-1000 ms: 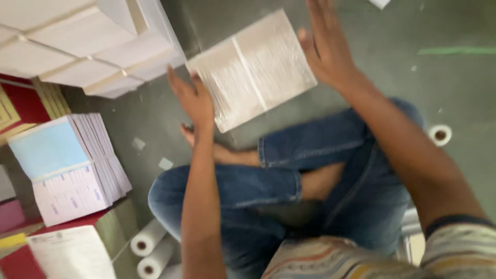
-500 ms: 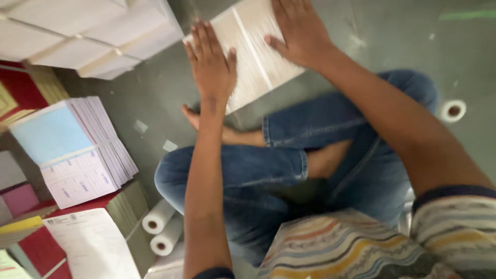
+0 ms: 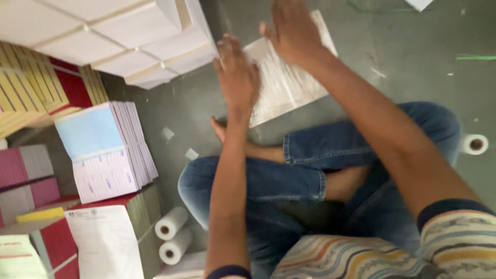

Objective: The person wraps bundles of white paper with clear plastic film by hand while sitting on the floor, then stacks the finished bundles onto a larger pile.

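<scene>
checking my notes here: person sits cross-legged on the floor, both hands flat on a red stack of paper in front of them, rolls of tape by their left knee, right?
One detail is off: the stack of paper under the left hand and right hand is white, not red, as the head view shows. The rest holds: the person sits cross-legged on the floor, and rolls of tape lie by their left knee.

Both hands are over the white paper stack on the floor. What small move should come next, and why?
Probably press both palms down flat to steady the paper stack. The right hand rests on its far end, the left hand covers its near left edge, and both are open with fingers spread, not gripping. The stack lies skewed on the floor ahead of the crossed legs.
</scene>
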